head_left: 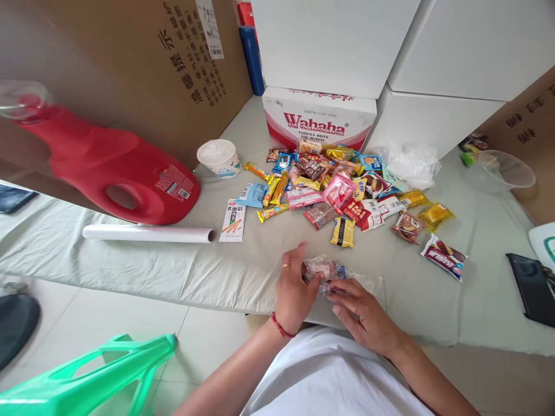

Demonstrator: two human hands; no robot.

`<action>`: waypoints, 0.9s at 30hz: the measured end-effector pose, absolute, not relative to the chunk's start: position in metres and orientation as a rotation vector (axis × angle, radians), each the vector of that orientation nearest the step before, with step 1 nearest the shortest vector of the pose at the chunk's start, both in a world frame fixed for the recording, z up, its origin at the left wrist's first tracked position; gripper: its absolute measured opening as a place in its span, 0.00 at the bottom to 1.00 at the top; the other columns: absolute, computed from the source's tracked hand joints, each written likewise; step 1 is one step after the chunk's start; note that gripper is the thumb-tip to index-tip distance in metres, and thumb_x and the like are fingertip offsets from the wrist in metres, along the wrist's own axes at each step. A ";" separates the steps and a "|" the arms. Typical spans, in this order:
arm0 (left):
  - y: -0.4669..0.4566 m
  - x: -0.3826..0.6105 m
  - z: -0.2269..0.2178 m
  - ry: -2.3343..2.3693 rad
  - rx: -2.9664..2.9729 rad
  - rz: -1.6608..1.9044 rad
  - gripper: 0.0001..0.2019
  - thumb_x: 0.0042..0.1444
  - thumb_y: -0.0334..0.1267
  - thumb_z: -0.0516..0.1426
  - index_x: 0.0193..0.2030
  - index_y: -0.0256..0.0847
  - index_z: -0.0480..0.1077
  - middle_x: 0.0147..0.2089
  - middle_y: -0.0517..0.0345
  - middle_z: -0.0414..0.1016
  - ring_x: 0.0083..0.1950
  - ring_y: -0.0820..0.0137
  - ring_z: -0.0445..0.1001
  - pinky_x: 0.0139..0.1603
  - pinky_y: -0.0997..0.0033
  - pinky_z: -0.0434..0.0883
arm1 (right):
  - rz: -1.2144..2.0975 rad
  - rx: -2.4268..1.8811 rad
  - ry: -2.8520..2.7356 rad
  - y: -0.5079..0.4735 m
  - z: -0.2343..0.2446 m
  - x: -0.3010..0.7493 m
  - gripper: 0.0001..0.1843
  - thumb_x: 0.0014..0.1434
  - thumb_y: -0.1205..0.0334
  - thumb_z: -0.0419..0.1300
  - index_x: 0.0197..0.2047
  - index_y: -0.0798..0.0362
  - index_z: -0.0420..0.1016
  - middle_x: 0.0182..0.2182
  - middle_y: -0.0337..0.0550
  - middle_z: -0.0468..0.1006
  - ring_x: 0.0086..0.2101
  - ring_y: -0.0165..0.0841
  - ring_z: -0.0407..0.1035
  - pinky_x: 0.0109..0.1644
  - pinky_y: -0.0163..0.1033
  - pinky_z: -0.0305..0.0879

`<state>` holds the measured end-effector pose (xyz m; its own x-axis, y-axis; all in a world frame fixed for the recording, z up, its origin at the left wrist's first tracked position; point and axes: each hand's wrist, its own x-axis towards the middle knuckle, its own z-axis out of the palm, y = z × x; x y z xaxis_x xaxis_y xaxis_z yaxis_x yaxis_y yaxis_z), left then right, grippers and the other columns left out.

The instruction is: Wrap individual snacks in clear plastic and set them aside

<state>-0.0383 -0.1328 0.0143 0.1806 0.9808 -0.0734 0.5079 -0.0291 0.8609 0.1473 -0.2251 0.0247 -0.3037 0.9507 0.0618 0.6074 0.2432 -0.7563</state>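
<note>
At the table's front edge, a clear plastic bag [325, 268] with wrapped snacks inside lies between my hands. My left hand [295, 283], with a ring and a red cord bracelet, grips the bag's left side, the thumb lying over it. From the right, my right hand [364, 315] touches the bag's near edge with its fingertips, the fingers stretched and apart. Just beyond is a heap of wrapped snacks [321, 190]. Nearest to the bag is a yellow-and-black packet [342, 232]. A purple-and-white cake packet [444, 257] lies apart to the right.
Left on the cloth-covered table [251, 271] are a red detergent jug [130, 167], a white roll [147, 233], a paper cup [219, 159] and a flat snack packet [233, 221]. A Wahaha carton [321, 118] stands behind. Rightward are a plastic bowl [503, 170] and a phone [531, 286]. A green stool [95, 370] stands below.
</note>
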 end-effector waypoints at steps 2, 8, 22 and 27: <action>-0.130 -0.040 0.016 1.584 1.769 0.671 0.32 0.50 0.43 0.67 0.63 0.41 0.69 0.64 0.42 0.68 0.64 0.48 0.67 0.63 0.45 0.69 | 0.843 -1.400 -1.966 -0.228 0.020 0.147 0.15 0.71 0.61 0.55 0.56 0.48 0.78 0.58 0.49 0.74 0.58 0.40 0.68 0.62 0.47 0.68; -0.129 -0.036 0.018 1.593 1.810 0.499 0.16 0.47 0.45 0.69 0.36 0.41 0.70 0.57 0.43 0.71 0.59 0.47 0.67 0.56 0.43 0.68 | 0.826 -1.445 -1.733 -0.234 0.029 0.155 0.14 0.72 0.62 0.54 0.55 0.44 0.77 0.53 0.45 0.80 0.53 0.37 0.74 0.59 0.45 0.71; -0.151 0.024 0.008 1.074 2.515 1.142 0.13 0.56 0.22 0.55 0.43 0.44 0.67 0.48 0.49 0.76 0.54 0.58 0.74 0.53 0.54 0.68 | 1.155 -1.482 -1.037 -0.196 0.012 0.152 0.18 0.68 0.46 0.55 0.43 0.47 0.81 0.38 0.47 0.78 0.40 0.40 0.72 0.45 0.45 0.72; -0.142 0.027 0.000 0.753 2.350 1.037 0.15 0.46 0.29 0.57 0.42 0.43 0.64 0.52 0.45 0.72 0.59 0.51 0.70 0.61 0.41 0.65 | 1.442 -1.154 -0.515 -0.190 0.007 0.144 0.25 0.63 0.36 0.57 0.45 0.47 0.80 0.40 0.45 0.81 0.40 0.41 0.75 0.46 0.47 0.73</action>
<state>0.0272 -0.1418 -0.0001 0.5661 0.6412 0.5181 0.2940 -0.7442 0.5997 0.1438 -0.1899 0.0071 0.1454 0.9237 -0.3543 -0.4908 -0.2437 -0.8365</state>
